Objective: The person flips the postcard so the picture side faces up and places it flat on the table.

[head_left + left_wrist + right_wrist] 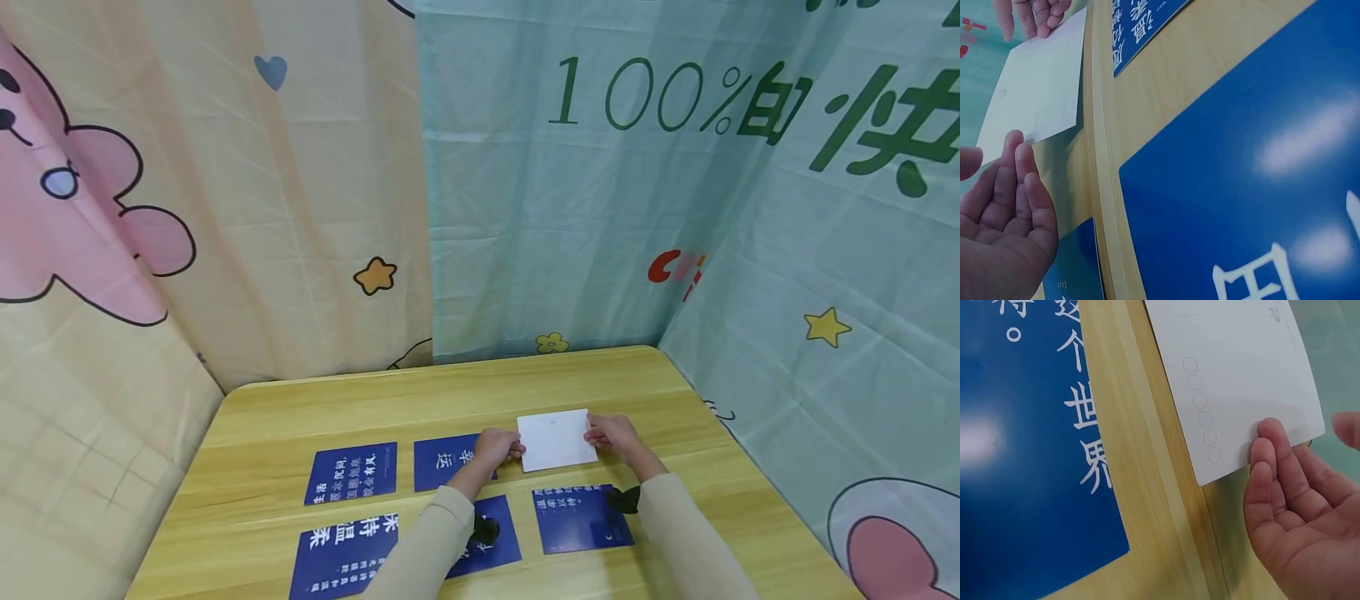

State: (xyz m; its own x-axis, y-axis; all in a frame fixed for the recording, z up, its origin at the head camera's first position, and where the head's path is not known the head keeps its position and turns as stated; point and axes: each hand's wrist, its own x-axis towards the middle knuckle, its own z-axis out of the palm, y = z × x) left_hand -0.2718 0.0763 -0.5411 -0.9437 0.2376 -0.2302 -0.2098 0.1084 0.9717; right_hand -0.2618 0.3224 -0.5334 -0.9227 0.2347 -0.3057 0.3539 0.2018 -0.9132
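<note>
A white postcard, its blank side facing me, is held between both hands over the far right part of the table. My left hand grips its left short edge. At the opposite edge my right hand holds on; in the right wrist view the fingertips overlap the face beside a row of faint printed circles. The left wrist view shows a shadow beneath the card. Just in front lies a blue postcard with white lettering. Another blue postcard is partly covered by my left hand.
More blue postcards lie on the wooden table: one at the far left, one at the near left, and one partly under my left sleeve. Printed curtains hang behind and beside the table.
</note>
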